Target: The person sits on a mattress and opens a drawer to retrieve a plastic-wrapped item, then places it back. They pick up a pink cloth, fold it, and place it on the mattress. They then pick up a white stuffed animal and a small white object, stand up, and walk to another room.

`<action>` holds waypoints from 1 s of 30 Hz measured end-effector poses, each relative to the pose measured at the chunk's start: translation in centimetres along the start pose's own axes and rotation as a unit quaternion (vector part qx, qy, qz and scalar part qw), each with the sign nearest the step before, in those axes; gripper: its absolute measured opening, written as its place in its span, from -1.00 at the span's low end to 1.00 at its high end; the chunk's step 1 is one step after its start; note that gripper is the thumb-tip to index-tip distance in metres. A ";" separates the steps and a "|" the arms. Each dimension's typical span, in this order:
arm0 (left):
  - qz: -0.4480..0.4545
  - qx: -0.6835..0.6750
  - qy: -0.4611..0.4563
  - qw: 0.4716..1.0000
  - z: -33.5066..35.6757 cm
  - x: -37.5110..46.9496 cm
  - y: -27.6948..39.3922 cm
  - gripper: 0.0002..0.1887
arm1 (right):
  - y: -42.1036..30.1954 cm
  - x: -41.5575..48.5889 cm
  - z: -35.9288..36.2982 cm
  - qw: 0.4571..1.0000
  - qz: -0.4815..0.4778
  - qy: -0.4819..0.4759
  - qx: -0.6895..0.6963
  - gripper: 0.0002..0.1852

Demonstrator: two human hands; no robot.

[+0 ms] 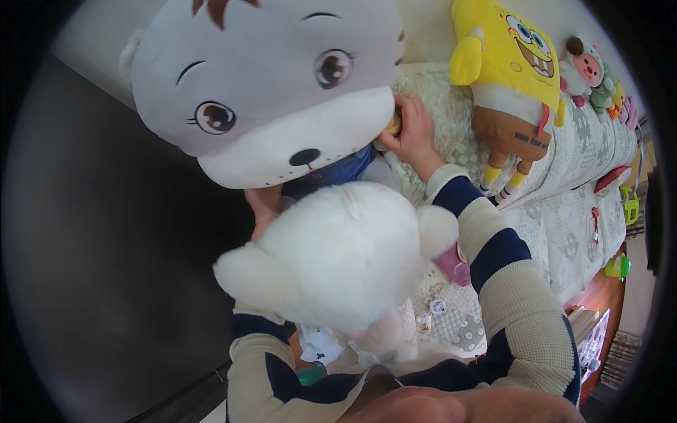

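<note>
A large grey plush toy (pixel 254 69) with a white muzzle, printed eyes and blue clothing (pixel 338 172) fills the upper view. My right hand (pixel 415 129) grips its right side below the head, fingers around a small yellowish part. Under the muzzle's left side, my left hand (pixel 262 206) reaches in against the toy; its fingers are hidden. Between my forearms sits a fluffy white plush toy (pixel 344 254), seen from above with its two round ears out to the sides. It covers part of my left forearm.
On the patterned quilt (pixel 465 328) a SpongeBob plush (pixel 513 79) leans to the right. Several small plush toys (pixel 587 71) line the far right. A dark panel (pixel 106 211) borders the left. A pink item (pixel 455 264) lies beside my right sleeve; a green container (pixel 618 267) stands lower right.
</note>
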State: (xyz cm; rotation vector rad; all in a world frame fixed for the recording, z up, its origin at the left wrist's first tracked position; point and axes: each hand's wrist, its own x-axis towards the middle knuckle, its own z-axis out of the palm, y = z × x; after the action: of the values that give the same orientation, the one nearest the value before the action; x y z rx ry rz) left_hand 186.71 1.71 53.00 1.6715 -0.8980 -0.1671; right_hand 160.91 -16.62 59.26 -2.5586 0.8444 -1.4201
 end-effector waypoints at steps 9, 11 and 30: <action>-0.081 0.156 0.044 0.983 1.8 6.1 5.3 -0.37 | -0.4 0.1 1.4 0.998 0.049 0.013 0.025 -0.20; -0.059 0.114 0.048 0.991 1.0 5.5 5.3 -0.37 | 0.4 -0.1 1.0 0.999 0.037 0.024 0.016 -0.22; -0.049 0.186 0.057 0.980 1.8 4.7 7.9 -0.28 | 0.6 -0.3 2.1 0.997 0.078 0.025 -0.003 -0.40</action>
State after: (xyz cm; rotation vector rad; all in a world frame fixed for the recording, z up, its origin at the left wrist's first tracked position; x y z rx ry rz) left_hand 185.27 -2.91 61.04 2.0517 -0.7945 0.0341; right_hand 162.17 -17.35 57.63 -2.4099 1.0322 -1.4428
